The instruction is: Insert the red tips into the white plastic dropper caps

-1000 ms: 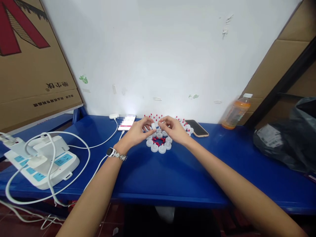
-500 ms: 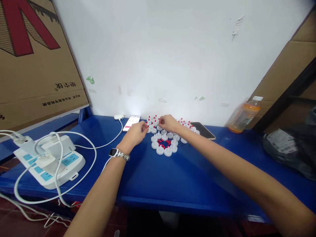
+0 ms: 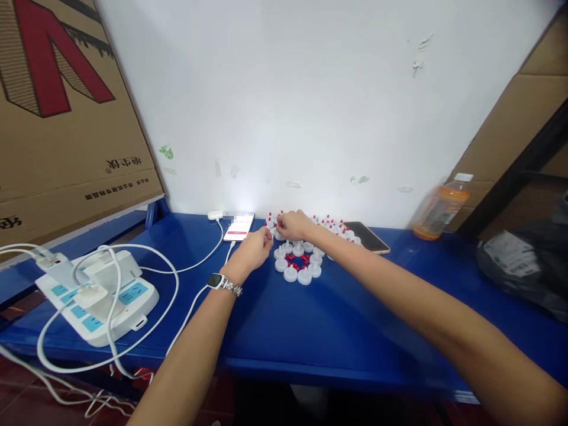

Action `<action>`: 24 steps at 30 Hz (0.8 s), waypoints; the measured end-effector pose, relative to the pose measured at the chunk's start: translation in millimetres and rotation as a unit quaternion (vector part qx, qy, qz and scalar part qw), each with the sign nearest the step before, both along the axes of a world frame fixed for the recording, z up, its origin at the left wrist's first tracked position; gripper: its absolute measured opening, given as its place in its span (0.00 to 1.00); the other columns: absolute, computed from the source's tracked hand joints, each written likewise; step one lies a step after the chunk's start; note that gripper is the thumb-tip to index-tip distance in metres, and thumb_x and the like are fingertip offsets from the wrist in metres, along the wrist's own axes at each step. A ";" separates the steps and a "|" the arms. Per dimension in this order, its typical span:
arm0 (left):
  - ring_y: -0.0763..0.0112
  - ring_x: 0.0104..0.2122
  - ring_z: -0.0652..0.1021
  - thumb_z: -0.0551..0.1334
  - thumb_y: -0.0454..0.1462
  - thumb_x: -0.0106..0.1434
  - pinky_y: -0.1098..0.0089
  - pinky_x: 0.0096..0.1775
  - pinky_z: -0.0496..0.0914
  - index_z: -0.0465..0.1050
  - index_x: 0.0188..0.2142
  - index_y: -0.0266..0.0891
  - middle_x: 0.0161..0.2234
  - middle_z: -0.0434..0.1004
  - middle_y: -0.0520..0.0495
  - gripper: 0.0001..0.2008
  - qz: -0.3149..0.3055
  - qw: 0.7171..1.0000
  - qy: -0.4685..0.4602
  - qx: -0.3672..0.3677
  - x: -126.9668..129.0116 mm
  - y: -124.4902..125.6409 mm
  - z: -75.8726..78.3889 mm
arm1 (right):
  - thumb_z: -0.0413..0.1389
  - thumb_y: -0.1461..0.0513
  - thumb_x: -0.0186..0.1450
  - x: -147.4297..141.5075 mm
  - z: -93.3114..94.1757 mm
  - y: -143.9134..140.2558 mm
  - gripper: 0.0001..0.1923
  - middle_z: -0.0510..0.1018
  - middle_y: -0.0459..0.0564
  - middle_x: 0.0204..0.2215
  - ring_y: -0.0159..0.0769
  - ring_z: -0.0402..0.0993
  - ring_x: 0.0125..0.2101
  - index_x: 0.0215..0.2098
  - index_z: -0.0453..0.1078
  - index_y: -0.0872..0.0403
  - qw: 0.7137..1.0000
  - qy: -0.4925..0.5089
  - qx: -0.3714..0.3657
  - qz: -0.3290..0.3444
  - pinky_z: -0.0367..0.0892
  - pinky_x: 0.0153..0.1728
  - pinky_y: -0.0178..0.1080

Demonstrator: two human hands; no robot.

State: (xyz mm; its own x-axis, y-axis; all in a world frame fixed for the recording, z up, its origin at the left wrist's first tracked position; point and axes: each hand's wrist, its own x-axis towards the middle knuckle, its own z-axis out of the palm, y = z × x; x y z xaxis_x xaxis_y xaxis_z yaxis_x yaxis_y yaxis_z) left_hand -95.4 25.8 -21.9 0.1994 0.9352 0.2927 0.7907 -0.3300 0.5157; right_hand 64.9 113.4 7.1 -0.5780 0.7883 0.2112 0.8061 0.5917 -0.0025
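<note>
Two bare hands work close together over small translucent-white plastic caps. Thumb and forefinger of the left hand (image 3: 252, 253) are drawn near each other; whether anything is pinched there, I cannot tell. Fingers of the right hand (image 3: 296, 226) bend down among the caps, their tips too hidden to show whether they grip one.

Just in front of the right hand, round white nozzle caps (image 3: 304, 276) form a ring on the blue tabletop (image 3: 355, 331), and loose small red tips (image 3: 296, 267) lie inside it. Behind and to both sides of that hand stand white caps with red tips fitted (image 3: 328, 223), partly covered by the forearm. A silver-banded watch (image 3: 216, 280) circles the left wrist.

Beside the right-hand caps lies a dark-screened phone with a pale edge (image 3: 368, 236); near the left hand, a lit phone (image 3: 239, 227). Farther left, a white power strip with blue sockets (image 3: 148, 293) carries chargers and looping white cables. Farther right, a clear plastic bottle with a white lid (image 3: 444, 207) holds orange liquid, its level unclear behind the label. Next to it slumps a dark plastic bag (image 3: 517, 290), its contents hidden.
</note>
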 end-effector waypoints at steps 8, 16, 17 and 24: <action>0.61 0.43 0.77 0.62 0.42 0.65 0.60 0.44 0.72 0.59 0.56 0.40 0.49 0.71 0.40 0.23 -0.004 0.983 -0.079 0.163 26.2 -10.6 9.0 | 0.49 0.50 0.68 32.9 6.0 -49.6 0.20 0.68 0.43 0.20 0.30 0.62 0.23 0.24 0.61 0.53 0.920 0.387 -0.062 -0.013 0.55 0.26 0.34; 0.67 0.42 0.75 0.61 0.43 0.67 0.67 0.39 0.73 0.65 0.53 0.42 0.48 0.71 0.43 0.17 -0.173 0.963 -0.102 0.180 43.1 -21.1 20.1 | 0.40 0.42 0.70 54.5 -19.6 -91.8 0.29 0.57 0.41 0.16 0.30 0.54 0.21 0.20 0.52 0.51 0.872 0.476 -0.117 -0.002 0.50 0.23 0.36; 0.67 0.42 0.75 0.62 0.42 0.66 0.68 0.39 0.73 0.65 0.53 0.43 0.49 0.71 0.43 0.18 -0.187 0.962 -0.099 0.172 42.6 -21.5 20.9 | 0.39 0.41 0.69 55.1 -20.2 -91.7 0.29 0.57 0.41 0.16 0.30 0.54 0.21 0.20 0.52 0.51 0.862 0.491 -0.129 0.001 0.51 0.23 0.36; 0.69 0.38 0.75 0.58 0.44 0.69 0.68 0.41 0.72 0.65 0.53 0.41 0.41 0.74 0.46 0.16 -0.179 0.970 -0.082 0.140 41.4 -24.3 25.2 | 0.42 0.43 0.69 55.2 -21.0 -89.6 0.26 0.63 0.42 0.21 0.31 0.59 0.24 0.25 0.57 0.52 0.846 0.516 -0.129 0.046 0.56 0.26 0.35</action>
